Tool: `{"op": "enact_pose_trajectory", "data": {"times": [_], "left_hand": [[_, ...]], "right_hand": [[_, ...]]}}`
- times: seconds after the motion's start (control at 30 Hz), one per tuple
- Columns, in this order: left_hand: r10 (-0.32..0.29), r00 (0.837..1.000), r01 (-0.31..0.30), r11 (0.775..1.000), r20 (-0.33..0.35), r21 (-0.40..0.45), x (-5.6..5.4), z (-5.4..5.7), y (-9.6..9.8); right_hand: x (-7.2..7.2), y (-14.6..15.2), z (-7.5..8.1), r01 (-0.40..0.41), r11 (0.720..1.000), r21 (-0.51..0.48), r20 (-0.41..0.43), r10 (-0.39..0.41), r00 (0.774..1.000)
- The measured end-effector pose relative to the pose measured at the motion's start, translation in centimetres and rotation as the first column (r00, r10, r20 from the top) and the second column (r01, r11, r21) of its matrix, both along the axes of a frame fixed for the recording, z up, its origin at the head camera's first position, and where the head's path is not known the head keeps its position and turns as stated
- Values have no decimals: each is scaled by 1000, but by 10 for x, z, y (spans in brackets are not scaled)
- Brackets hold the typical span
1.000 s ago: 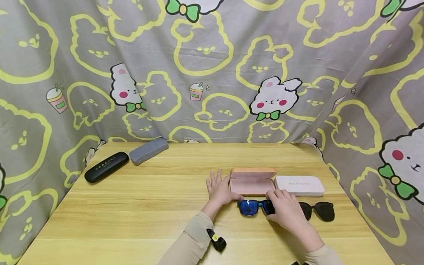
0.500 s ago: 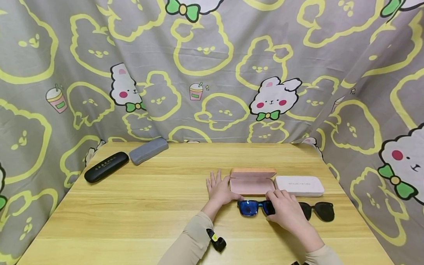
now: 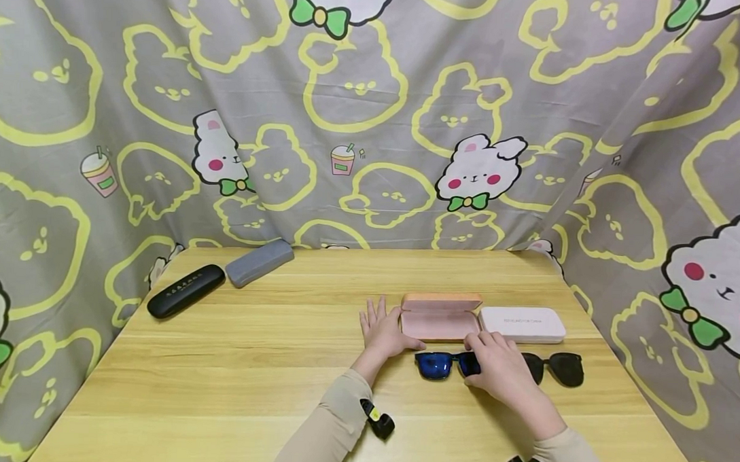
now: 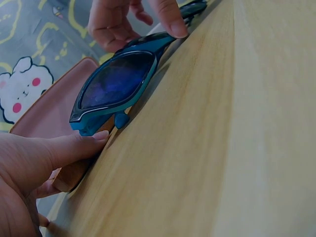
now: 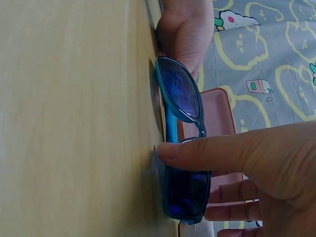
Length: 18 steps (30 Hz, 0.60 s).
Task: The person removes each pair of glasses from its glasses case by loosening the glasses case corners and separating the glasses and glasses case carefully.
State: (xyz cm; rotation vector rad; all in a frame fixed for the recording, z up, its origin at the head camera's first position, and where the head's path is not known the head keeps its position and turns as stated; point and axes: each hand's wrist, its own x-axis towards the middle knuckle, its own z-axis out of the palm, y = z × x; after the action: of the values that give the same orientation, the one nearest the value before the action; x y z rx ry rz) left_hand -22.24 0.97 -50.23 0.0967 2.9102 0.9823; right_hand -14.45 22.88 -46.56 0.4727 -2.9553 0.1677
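Note:
My right hand (image 3: 501, 366) pinches the right half of the blue-lensed sunglasses (image 3: 434, 366), thumb in front and fingers behind, as the right wrist view shows. They stand tilted just in front of an open glasses case (image 3: 440, 326) with a pink inside and an orange-brown outside. My left hand (image 3: 386, 332) rests at the case's left end, fingers spread and straight. Its thumb (image 4: 81, 147) lies along the case's front edge, close below the left end of the sunglasses. My right hand hides part of the right lens in the head view.
A white glasses case (image 3: 524, 324) lies closed beside the open one. Black sunglasses (image 3: 566, 370) lie to the right, partly behind my right hand. At the back left are a black case (image 3: 187, 292) and a grey case (image 3: 260, 262). A patterned curtain (image 3: 374, 122) surrounds the table.
The blue-lensed sunglasses have tipped slightly and shifted a little toward me, so their lenses look darker. Both hands have stayed nearly in place.

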Motion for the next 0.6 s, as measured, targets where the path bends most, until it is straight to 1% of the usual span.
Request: {"op": "enact_pose_trajectory", "data": {"times": [0.37, 0.6], "left_hand": [[0, 1000, 0, 1000, -6, -6, 0, 0, 0], [0, 1000, 0, 1000, -6, -8, 1, 0, 0]], "right_hand": [[-1, 0, 0, 15, 1000, 3, 12, -15, 1000], [-1, -1, 0, 14, 1000, 3, -1, -14, 1000]]}}
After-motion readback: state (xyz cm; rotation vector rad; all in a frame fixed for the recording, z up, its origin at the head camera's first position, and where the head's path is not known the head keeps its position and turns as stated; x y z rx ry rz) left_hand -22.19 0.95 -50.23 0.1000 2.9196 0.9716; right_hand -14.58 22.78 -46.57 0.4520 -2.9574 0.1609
